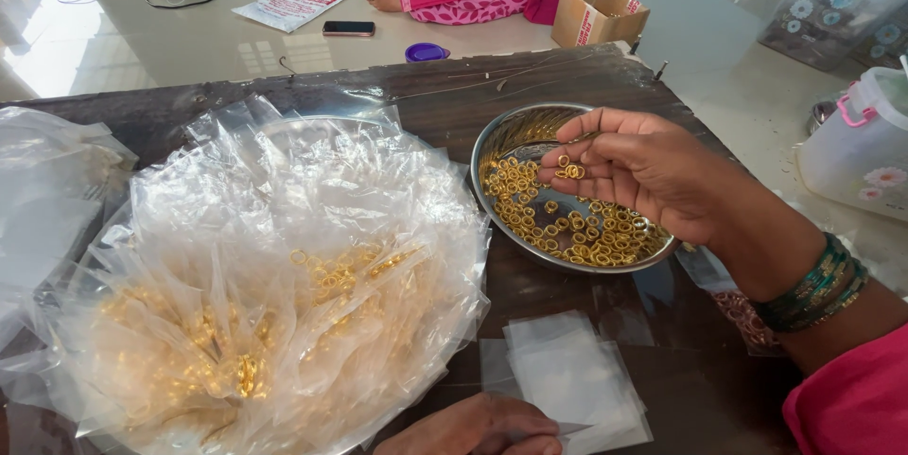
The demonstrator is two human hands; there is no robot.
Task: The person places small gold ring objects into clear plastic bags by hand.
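Your right hand (643,171) pinches a few gold rings (570,171) over the steel bowl (492,148), which is well stocked; your left hand (482,427) presses flat on the empty pouches (567,379), its grip closed on nothing. Judging by the big heap of filled pouches (265,294) on the bench (454,96), much is packed, yet plenty remains.

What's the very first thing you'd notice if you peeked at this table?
The big heap of clear plastic packets with little gold rings inside fills the left of the dark table. To its right sits a steel bowl of loose gold rings, and the right hand hangs over it, pinching a few rings in its fingertips. At the bottom edge the left hand rests beside a small stack of empty packets.
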